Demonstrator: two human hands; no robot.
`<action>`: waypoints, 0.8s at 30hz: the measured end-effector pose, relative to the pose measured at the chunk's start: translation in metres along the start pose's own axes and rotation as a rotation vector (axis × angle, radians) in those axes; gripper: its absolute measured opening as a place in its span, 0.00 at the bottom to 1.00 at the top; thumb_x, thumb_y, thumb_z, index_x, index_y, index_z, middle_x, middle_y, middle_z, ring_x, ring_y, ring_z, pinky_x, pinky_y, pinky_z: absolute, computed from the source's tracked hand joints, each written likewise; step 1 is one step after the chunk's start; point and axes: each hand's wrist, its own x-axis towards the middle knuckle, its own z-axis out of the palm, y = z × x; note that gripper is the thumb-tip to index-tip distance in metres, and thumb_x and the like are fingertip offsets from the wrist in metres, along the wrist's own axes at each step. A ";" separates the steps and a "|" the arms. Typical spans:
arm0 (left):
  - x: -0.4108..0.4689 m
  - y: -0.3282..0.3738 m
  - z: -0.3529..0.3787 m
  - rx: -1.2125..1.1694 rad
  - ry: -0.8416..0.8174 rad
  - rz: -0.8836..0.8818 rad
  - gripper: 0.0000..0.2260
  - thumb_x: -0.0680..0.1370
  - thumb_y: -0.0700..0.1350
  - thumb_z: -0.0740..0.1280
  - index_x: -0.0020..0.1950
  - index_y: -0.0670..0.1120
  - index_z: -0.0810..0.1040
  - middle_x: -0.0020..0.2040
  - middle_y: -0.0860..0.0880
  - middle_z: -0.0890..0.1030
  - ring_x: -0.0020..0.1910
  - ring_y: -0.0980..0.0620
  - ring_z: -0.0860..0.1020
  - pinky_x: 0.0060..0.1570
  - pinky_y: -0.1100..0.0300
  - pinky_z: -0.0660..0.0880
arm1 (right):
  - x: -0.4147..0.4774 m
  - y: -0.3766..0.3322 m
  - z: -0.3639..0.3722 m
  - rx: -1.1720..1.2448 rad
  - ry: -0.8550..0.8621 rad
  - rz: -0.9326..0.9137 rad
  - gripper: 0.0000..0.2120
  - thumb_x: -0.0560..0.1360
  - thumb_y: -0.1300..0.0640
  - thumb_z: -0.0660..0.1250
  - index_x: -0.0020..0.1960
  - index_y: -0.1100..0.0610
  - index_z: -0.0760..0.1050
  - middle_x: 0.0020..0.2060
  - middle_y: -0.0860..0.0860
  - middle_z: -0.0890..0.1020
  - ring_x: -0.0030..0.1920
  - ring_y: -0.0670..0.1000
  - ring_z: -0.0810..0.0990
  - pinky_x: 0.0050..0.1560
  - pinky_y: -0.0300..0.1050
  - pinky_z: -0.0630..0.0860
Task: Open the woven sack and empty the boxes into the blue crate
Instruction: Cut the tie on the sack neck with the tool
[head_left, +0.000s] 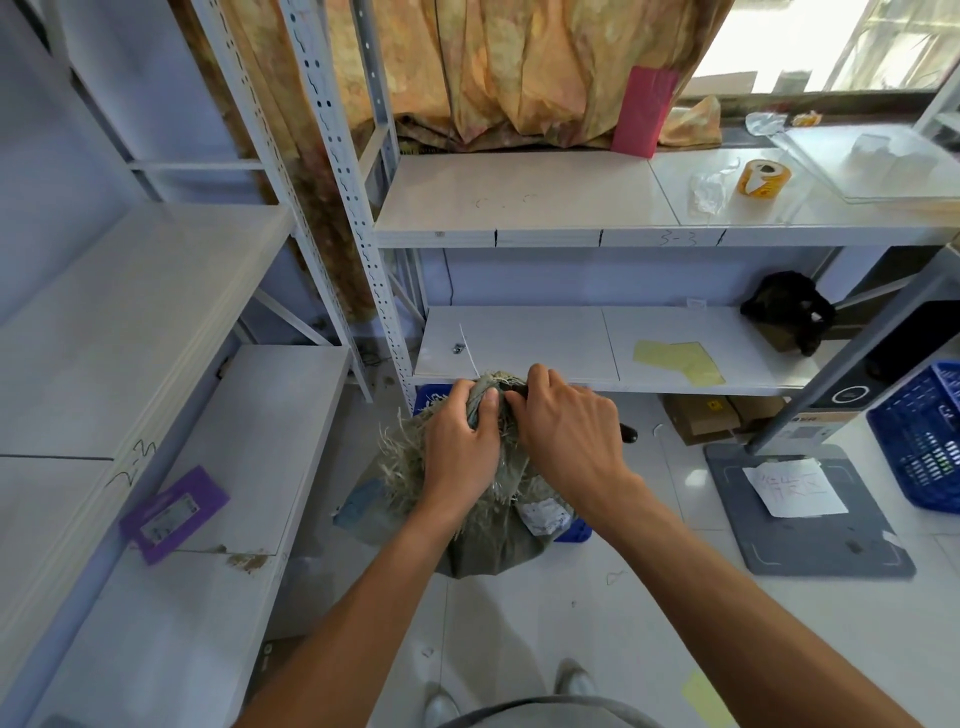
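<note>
The sack (498, 535) stands upright on the floor (597, 623) in front of the lowest shelf (519, 343), its neck bunched and its frayed fibres splaying out below the tie. Blue corners of a crate (574, 532) show just behind and beside the sack, so it seems to sit in or on that crate; a second crate (924, 441) stands well to the right of the sack. The left hand (460, 452) grips the sack's neck, fingers curled round the gathered cloth and the thumb pressed on top. The right hand (566, 436) is just beside it on the same neck, fingers curled and pinching at the tie. A dark stub (627, 434) shows past the far side of that hand; whether it is a tool held in the fist I cannot tell. The boxes are hidden inside the sack. The sack looks soft and floppy at the top but bulges below, so it will likely be fairly heavy and slump once the neck is freed. The weave is coarse, sheds threads and should give a sure hold. Best hold the neck just under the tie while undoing it, then take the bottom corners to tip it
</note>
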 end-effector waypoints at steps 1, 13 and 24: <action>-0.001 0.002 0.001 -0.014 0.011 -0.006 0.10 0.84 0.52 0.60 0.50 0.49 0.75 0.42 0.53 0.80 0.42 0.54 0.78 0.40 0.57 0.70 | -0.002 -0.003 0.002 0.014 0.001 0.019 0.14 0.84 0.48 0.56 0.49 0.56 0.71 0.39 0.52 0.80 0.34 0.55 0.81 0.29 0.46 0.62; -0.001 0.007 0.003 0.010 0.008 -0.014 0.10 0.84 0.51 0.59 0.44 0.50 0.71 0.37 0.54 0.77 0.37 0.54 0.75 0.38 0.55 0.69 | -0.002 -0.004 0.006 -0.020 -0.001 0.036 0.14 0.84 0.50 0.57 0.48 0.58 0.75 0.40 0.54 0.81 0.35 0.57 0.81 0.31 0.46 0.61; 0.010 0.031 -0.010 0.115 -0.148 0.123 0.12 0.84 0.51 0.59 0.46 0.46 0.70 0.34 0.50 0.73 0.33 0.51 0.73 0.35 0.53 0.68 | 0.000 0.019 -0.008 -0.075 0.020 0.044 0.17 0.84 0.45 0.56 0.51 0.56 0.76 0.42 0.51 0.81 0.36 0.56 0.81 0.32 0.46 0.69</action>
